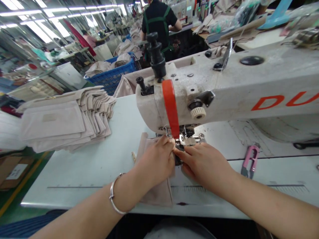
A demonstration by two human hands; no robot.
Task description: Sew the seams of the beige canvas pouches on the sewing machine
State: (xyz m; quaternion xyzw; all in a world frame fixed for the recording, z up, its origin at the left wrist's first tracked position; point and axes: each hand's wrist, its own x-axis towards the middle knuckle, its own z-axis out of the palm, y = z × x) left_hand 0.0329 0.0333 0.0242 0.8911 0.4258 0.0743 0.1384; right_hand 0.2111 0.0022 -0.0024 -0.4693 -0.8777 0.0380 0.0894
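A beige fabric piece [159,192] lies flat on the sewing machine table, its far end beside the presser foot [177,142]. My left hand [159,161] is on top of this cloth, with bent fingers closed on its edge near the needle area. From the other side my right hand [205,164] reaches in, its fingers curled together and its index finger stretched toward the left fingertips. What the right fingers grip is hidden by the hand. Above both hands is the head of the sewing machine [154,106], with an orange strip [170,108] down its front.
Stacked beige fabric pieces [54,119] lie at the table's left. Pink thread snips [250,161] rest right of my right hand. Behind the machine are a blue basket [112,74] of cloth and a co-worker [157,25] facing away. A cardboard box [15,172] stands on the floor.
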